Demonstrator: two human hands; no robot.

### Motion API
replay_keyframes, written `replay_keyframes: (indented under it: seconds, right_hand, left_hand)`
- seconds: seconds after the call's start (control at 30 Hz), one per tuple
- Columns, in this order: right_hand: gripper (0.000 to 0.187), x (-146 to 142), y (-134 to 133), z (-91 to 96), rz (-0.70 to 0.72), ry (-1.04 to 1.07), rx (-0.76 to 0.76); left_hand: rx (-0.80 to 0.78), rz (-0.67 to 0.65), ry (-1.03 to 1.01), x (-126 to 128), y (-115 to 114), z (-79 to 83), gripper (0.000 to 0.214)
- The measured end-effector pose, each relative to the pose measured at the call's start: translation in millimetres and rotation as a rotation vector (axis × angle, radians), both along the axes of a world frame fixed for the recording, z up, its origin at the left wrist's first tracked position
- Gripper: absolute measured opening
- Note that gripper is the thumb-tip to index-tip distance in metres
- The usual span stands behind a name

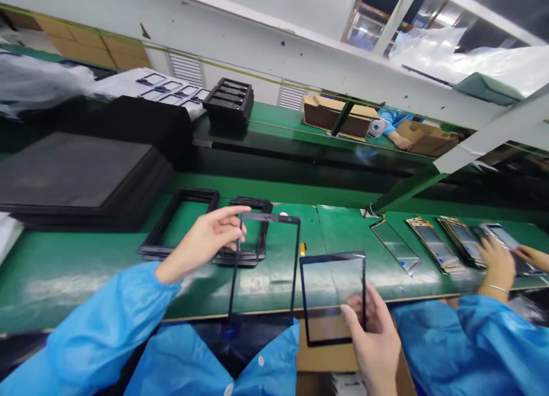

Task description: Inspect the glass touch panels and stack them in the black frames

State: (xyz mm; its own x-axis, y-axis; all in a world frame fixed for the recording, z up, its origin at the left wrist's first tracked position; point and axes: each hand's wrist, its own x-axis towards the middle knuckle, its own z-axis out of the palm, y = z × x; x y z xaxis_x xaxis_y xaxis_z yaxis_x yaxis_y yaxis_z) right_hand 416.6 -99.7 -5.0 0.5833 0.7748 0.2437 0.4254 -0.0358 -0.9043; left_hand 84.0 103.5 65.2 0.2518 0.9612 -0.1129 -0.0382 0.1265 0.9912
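My left hand (pixel 217 231) pinches the upper left corner of a thin black rectangular frame (pixel 297 259), held upright with its middle open. In my right hand (pixel 374 333) is a glass touch panel (pixel 328 296) with a black border, gripped at its right edge between thumb and fingers. A small yellow flex tab (pixel 303 249) sticks up from the panel's top left corner. Frame and panel are side by side, apart, over the bench's front edge. Behind my left hand lie a stack of black frames (pixel 262 204) and, farther left, another frame stack (pixel 186 195).
Black foam-like sheets (pixel 68 167) are piled on the green bench (pixel 338 227) at left. Glass panels (pixel 433 244) lie to the right, near a co-worker's hand (pixel 497 262). A slanted post (pixel 407 190) rises there. Beyond are black trays (pixel 229 102) and cardboard dividers (pixel 338 117).
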Motion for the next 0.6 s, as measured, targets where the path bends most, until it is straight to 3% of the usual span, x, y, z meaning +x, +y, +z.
replay_keyframes:
  seconds: [0.07,0.17,0.37,0.6]
  right_hand:
    - [0.071,-23,14,9.9,0.137,0.254,-0.029]
    - [0.071,-50,30,11.1,0.254,0.455,-0.067]
    - [0.065,-70,42,1.9,0.31,0.578,-0.141]
    - [0.068,-82,40,-1.0,0.316,0.631,-0.117]
  left_hand:
    - [-0.024,-0.019,-0.022,5,-22,-1.6,0.049]
    - [0.008,0.015,-0.006,9,-41,-5.5,0.044]
    - [0.065,0.032,0.003,4,-54,-12.5,0.039]
    - [0.063,0.027,-0.04,6,-59,-12.5,0.035]
